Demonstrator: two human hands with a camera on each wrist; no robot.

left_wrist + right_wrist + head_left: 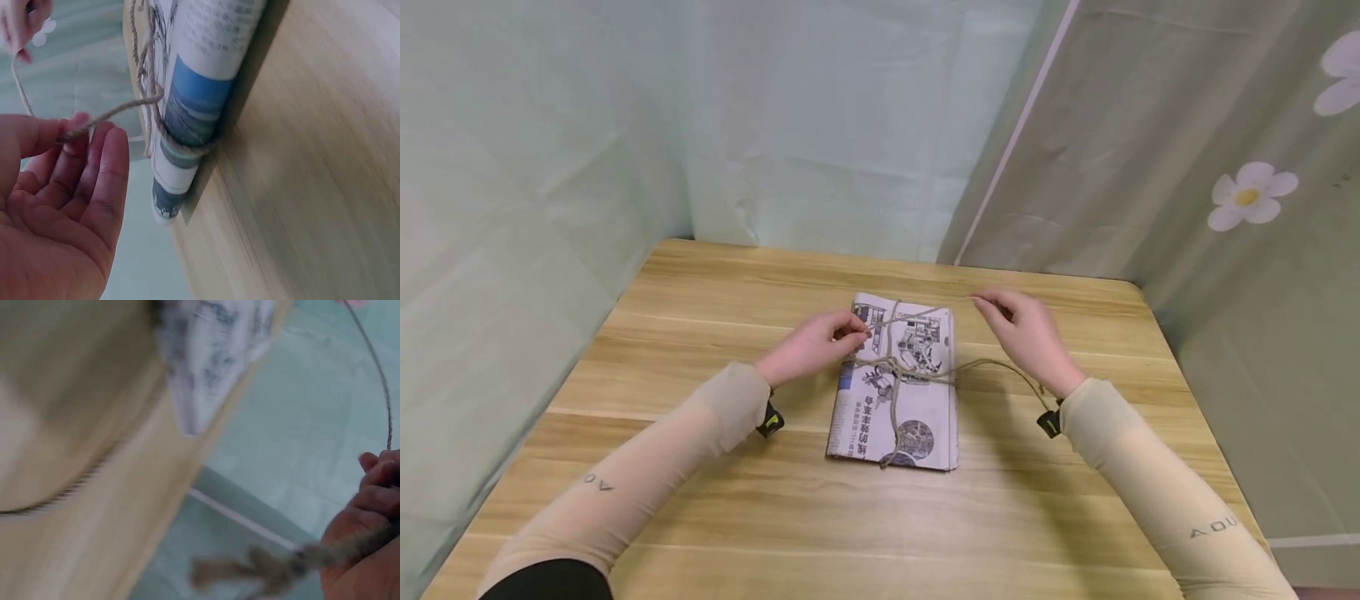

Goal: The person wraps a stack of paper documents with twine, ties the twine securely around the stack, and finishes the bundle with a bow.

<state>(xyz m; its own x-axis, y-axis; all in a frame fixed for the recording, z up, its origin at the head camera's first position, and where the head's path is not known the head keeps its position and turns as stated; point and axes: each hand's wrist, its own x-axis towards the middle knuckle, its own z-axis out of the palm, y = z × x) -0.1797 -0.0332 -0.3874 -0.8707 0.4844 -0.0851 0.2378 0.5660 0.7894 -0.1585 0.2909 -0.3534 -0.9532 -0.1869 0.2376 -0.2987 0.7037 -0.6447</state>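
Observation:
A folded newspaper bundle (868,433) lies on the wooden table, with brown twine (896,408) crossing over it both ways. At its left edge, my left hand (808,346) pinches a strand between thumb and fingers; the left wrist view shows this twine (119,109) up close. Past the bundle's right side, my right hand (1030,333) is raised, pinching twine at its fingertips. In the right wrist view, a strand (378,365) runs up from the right hand (369,519) toward the left. A blurred, frayed twine end (269,569) lies across the right palm.
Another length of twine (988,362) loops rightward from the bundle's middle toward the right wrist. Pale curtains (865,125) hang behind the table (715,517) and along its sides. Both wrists wear small black devices (771,421).

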